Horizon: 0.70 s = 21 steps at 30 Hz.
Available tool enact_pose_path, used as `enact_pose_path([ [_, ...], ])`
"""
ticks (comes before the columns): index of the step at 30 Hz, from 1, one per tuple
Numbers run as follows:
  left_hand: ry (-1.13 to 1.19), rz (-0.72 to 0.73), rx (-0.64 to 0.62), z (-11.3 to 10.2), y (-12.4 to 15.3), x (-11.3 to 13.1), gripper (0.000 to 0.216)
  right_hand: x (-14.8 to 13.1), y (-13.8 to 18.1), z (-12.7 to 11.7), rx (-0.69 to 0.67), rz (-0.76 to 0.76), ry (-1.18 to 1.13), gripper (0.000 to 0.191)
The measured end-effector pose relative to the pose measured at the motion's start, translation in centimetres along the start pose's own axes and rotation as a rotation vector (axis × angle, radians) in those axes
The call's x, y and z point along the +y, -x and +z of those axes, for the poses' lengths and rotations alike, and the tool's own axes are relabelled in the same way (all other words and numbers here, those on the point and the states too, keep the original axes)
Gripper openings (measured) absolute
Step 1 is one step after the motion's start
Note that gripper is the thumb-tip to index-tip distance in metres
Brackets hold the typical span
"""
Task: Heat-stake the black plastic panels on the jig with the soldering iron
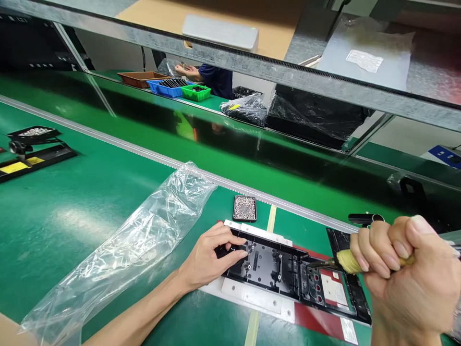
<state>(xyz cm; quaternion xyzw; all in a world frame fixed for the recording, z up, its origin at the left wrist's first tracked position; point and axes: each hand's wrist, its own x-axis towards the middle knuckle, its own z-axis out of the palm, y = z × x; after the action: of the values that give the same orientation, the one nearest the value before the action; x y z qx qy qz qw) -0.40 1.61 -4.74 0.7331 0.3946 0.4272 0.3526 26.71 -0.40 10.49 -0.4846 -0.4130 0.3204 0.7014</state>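
Observation:
A long black plastic housing (pixel 264 262) lies with its inner side up in a white-edged fixture (pixel 257 299) on a red base. My left hand (pixel 212 252) grips the housing's left end, thumb and forefinger reaching over its inside. In a fist, my right hand (pixel 406 269) holds a hand tool (pixel 347 262) with a yellow-wrapped handle and a dark shaft. That shaft points left, its tip close to the housing's right part; contact is not clear. Just behind the fixture stands a small black tray (pixel 245 208) of tiny silvery metal parts.
A clear plastic bag (pixel 144 235) lies left of the fixture. Far left is a black stand (pixel 36 149) with another parts tray. Overhead runs a metal shelf (pixel 223 50). Beyond the bench are blue (pixel 163 91) and green bins (pixel 195 93) and a co-worker's arm (pixel 194 73).

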Motion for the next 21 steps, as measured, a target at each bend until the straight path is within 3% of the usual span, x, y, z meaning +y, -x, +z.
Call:
enact_pose_path([
  [6,0.006,0.008,-0.013,0.0,0.0,-0.2,0.013,0.7,-0.8,1.3,0.049,-0.123,-0.006,0.033],
  [21,-0.015,0.018,-0.006,-0.1,0.0,0.0,0.013,2.9,0.9,2.7,-0.104,-0.013,-0.08,0.043],
])
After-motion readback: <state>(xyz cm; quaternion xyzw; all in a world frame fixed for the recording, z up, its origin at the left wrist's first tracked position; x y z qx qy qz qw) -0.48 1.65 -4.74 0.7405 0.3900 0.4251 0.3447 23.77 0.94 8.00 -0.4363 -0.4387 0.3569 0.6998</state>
